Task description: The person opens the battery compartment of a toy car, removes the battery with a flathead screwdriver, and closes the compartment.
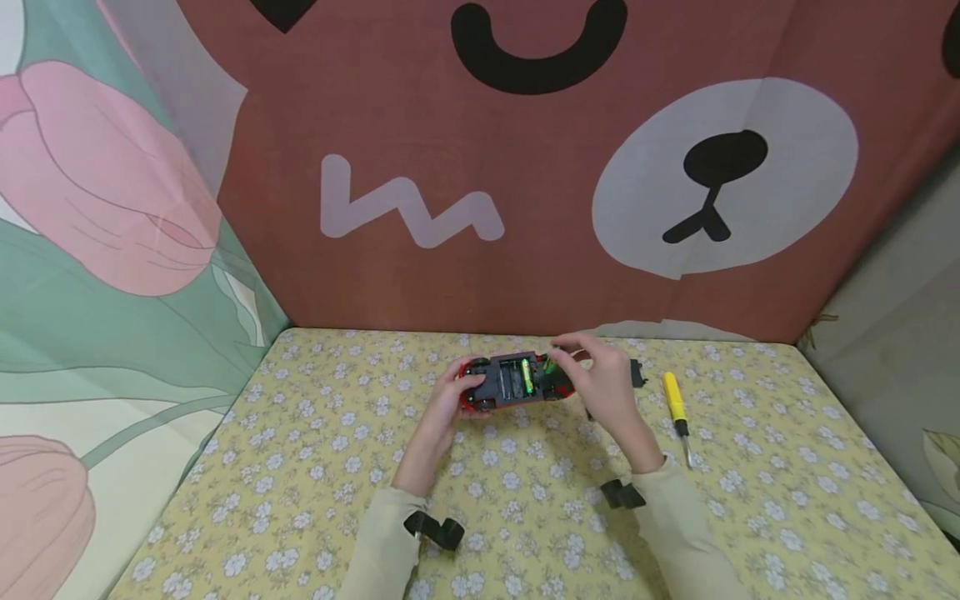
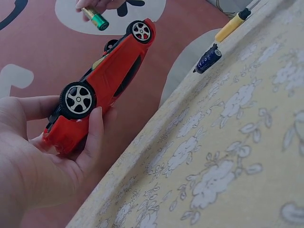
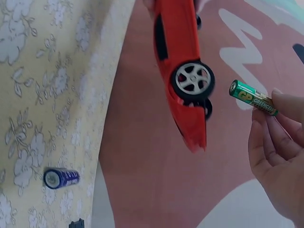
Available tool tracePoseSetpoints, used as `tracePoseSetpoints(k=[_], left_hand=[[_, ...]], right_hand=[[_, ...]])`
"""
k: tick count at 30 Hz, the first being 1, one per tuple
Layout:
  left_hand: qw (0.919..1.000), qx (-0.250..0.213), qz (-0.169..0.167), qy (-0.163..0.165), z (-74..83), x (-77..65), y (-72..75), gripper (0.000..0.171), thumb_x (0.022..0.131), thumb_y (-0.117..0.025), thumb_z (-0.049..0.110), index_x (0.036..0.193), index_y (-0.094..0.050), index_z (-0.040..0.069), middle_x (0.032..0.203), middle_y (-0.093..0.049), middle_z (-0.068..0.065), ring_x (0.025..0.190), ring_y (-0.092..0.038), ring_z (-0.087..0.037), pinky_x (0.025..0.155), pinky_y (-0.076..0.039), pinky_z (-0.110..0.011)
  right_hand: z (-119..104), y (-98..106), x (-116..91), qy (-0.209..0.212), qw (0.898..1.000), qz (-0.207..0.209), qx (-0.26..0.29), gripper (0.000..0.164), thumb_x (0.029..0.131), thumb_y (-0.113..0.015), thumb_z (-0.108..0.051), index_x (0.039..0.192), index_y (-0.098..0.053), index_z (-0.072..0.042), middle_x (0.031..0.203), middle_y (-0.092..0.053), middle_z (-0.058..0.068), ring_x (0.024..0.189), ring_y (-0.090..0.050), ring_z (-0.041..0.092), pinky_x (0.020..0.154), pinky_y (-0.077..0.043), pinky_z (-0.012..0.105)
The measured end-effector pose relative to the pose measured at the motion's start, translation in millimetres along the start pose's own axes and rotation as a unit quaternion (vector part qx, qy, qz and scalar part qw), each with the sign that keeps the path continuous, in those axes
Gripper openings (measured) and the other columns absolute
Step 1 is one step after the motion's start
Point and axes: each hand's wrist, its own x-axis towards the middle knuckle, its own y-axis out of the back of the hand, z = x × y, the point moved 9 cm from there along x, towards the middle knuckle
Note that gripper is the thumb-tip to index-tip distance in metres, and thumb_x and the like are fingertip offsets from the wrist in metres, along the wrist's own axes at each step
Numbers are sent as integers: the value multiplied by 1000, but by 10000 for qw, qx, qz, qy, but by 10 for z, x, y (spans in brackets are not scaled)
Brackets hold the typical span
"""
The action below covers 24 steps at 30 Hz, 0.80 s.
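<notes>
A red toy car (image 2: 111, 78) is held off the table, its dark underside turned up in the head view. My left hand (image 1: 441, 407) grips one end of it, thumb on the underside. In the opened battery compartment (image 1: 507, 380) lies one green battery (image 1: 527, 376); beside it are bare slots. My right hand (image 1: 609, 387) pinches another green battery (image 3: 254, 97) by one end, near the car's other end and apart from it in the right wrist view. A blue battery (image 3: 61, 178) lies on the table; in the head view it is mostly hidden by my right hand.
A screwdriver with a yellow handle (image 1: 673, 398) lies to the right on the flowered tablecloth (image 1: 510, 508). Behind my right hand a small black piece (image 1: 638, 372) rests on the table. A printed cloth (image 1: 420, 283) hangs along the table's back edge.
</notes>
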Motion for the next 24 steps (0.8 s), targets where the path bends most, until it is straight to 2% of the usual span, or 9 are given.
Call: tracePoseSetpoints(k=[3, 5, 10, 19, 24], left_hand=[[10000, -6, -2, 25, -4, 2, 1, 46, 97, -62, 13, 142, -57, 5, 132, -60, -20, 89, -67, -24, 60, -60, -33], [10000, 2, -15, 33, -11, 8, 1, 46, 97, -62, 13, 142, -57, 6, 132, -59, -20, 90, -67, -24, 61, -61, -33], [10000, 30, -51, 29, -23, 25, 1, 47, 97, -62, 13, 143, -57, 5, 132, -59, -19, 90, -67, -23, 61, -60, -33], [10000, 34, -65, 6, -20, 21, 1, 47, 97, -62, 13, 143, -56, 6, 130, -60, -19, 88, -67, -23, 61, -60, -33], [10000, 43, -88, -3, -16, 12, -4, 49, 97, -61, 13, 145, -54, 4, 130, -60, -19, 88, -67, -22, 62, -61, -33]], right_hand=[[62, 68, 14, -214, 9997, 84, 85, 14, 88, -82, -4, 102, -78, -3, 92, -76, 8, 80, -70, 22, 71, -59, 36], [96, 110, 21, -322, 9993, 143, 129, 13, 88, -82, -4, 101, -78, -4, 92, -76, 8, 80, -69, 22, 72, -57, 27], [143, 200, 33, -335, 9988, 338, 150, 13, 89, -81, -2, 101, -78, 0, 92, -76, 10, 80, -70, 25, 73, -49, 10], [243, 311, 27, -654, 9949, 595, 475, 12, 94, -75, -3, 105, -77, 2, 95, -75, 13, 78, -71, 25, 71, -52, 9], [287, 349, 25, -807, 9921, 684, 678, 14, 96, -73, -3, 109, -74, 3, 96, -74, 14, 81, -68, 12, 69, -53, 10]])
